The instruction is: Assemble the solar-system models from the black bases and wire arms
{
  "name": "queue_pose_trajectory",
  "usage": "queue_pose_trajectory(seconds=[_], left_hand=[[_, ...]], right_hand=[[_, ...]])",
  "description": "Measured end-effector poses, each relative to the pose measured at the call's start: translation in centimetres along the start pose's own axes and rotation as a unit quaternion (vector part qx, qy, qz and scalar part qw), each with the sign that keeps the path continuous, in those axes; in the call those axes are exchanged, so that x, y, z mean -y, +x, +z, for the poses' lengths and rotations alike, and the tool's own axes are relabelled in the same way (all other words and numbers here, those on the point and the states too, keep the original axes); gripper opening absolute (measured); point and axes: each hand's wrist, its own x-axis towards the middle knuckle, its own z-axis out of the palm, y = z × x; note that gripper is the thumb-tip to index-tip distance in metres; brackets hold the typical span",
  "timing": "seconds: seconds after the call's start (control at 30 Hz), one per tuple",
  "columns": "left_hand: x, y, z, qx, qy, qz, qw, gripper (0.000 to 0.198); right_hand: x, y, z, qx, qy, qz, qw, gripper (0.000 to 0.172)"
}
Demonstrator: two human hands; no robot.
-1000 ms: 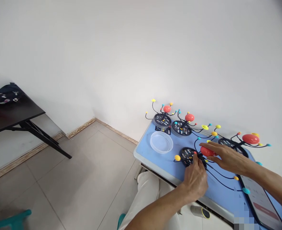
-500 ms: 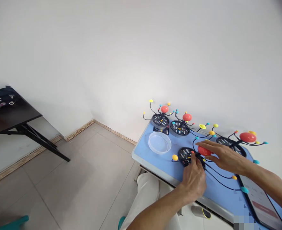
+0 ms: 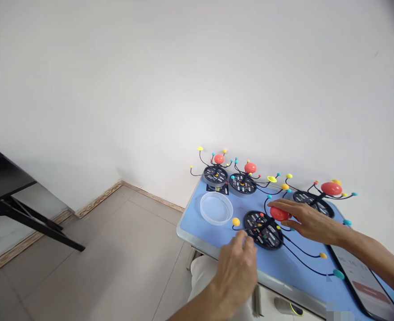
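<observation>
My right hand (image 3: 302, 219) is closed round the red ball (image 3: 279, 214) at the centre of a solar system model, thumb underneath and fingers over the top. Its round black base (image 3: 263, 230), printed with small labels, sits on the blue table. Thin black arms with coloured balls spread outward from its post. My left hand (image 3: 239, 265) is off the model, over the table's front edge, just below the orange ball (image 3: 236, 221) at the end of one arm. Its fingers look curled but are blurred, and their tips are partly hidden; no object shows in them.
Three similar models (image 3: 215, 175) stand along the wall side of the blue table (image 3: 192, 223). A clear round lid (image 3: 216, 208) lies left of the nearest base. A phone (image 3: 360, 276) rests at the right. At far left is a black table (image 3: 10, 176).
My left hand has let go near the model's post and moved left and down towards the table's front edge. My right hand stays on the red ball. The view has shifted slightly.
</observation>
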Motion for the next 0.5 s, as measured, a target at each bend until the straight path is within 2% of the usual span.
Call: queue_pose_trajectory(seconds=[0.1,0.17,0.27,0.4,0.5], left_hand=[[2.4,3.7,-3.0,-0.060,-0.102,-0.005,0.993,0.020],[3.7,6.9,-3.9,-0.046,-0.159,-0.003,0.986,0.016],[4.5,10.4,-4.1,-0.016,-0.201,0.003,0.979,0.015],[5.0,11.9,-3.9,0.032,-0.255,-0.007,0.966,0.017],[6.1,12.8,-4.0,0.066,-0.312,-0.053,0.946,0.016]], right_hand=[[-0.5,-0.1,0.3,-0.009,0.013,0.006,1.000,0.045],[-0.7,-0.2,0.4,-0.020,0.026,0.018,0.999,0.046],[-0.7,-0.5,0.3,-0.030,0.048,0.038,0.998,0.044],[-0.3,-0.6,0.0,-0.014,0.070,0.053,0.996,0.041],[-0.3,-0.5,-0.1,-0.024,0.075,0.062,0.995,0.043]])
